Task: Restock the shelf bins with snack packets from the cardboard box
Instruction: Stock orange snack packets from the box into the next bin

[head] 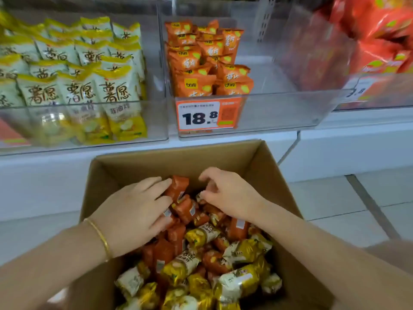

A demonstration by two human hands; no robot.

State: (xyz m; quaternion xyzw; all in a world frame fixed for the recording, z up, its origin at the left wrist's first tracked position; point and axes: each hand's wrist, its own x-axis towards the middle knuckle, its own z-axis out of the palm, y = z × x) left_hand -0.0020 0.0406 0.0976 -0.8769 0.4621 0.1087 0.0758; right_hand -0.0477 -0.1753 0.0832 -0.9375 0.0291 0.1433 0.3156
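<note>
My left hand (pixel 134 209) flat, fingers straight, herding slim orange foil snack packets (pixel 177 188) inside open brown cardboard box (pixel 223 157) | right hand (pixel 225 193) curled over them, grip unclear | bound for half-empty clear plastic shelf bin (pixel 279 113) above

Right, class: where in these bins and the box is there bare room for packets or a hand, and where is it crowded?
Bare: the right half of the middle bin, between the orange packets and its right wall. Crowded: the left bin, packed with yellow packets, and the box, heaped with packets.
</note>
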